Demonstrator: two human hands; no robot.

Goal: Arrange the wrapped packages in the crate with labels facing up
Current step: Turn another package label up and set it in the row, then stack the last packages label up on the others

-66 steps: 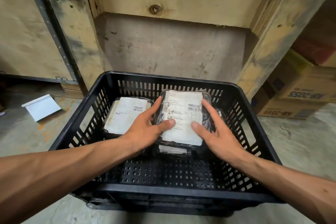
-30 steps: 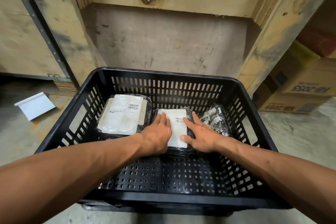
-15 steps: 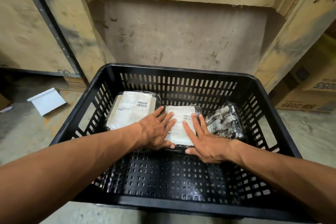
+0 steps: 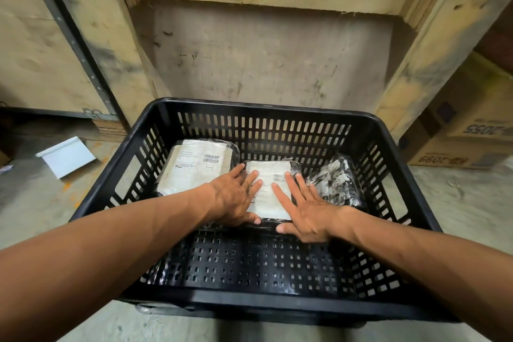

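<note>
A black slotted plastic crate [image 4: 266, 305] sits on the floor in front of me. Three packages in black wrap lie along its far side. The left package [image 4: 191, 168] shows a large white label with a barcode, face up. The middle package [image 4: 270, 175] also has its white label up. My left hand [image 4: 236, 198] and my right hand [image 4: 302, 209] lie flat on it with fingers spread, thumbs at its near edge. The right package [image 4: 336, 183] is crinkled and glossy, and leans towards the crate's right wall; I see no flat label on it.
The near half of the crate floor [image 4: 249, 261] is bare. A wooden panel and concrete wall [image 4: 261, 53] stand close behind the crate. Cardboard boxes [image 4: 466, 144] are stacked at the right. A white folded sheet [image 4: 68, 155] lies on the floor at the left.
The middle package was held above the crate, then set down between the other two. Both hands now press flat on it. The view has shifted slightly.
</note>
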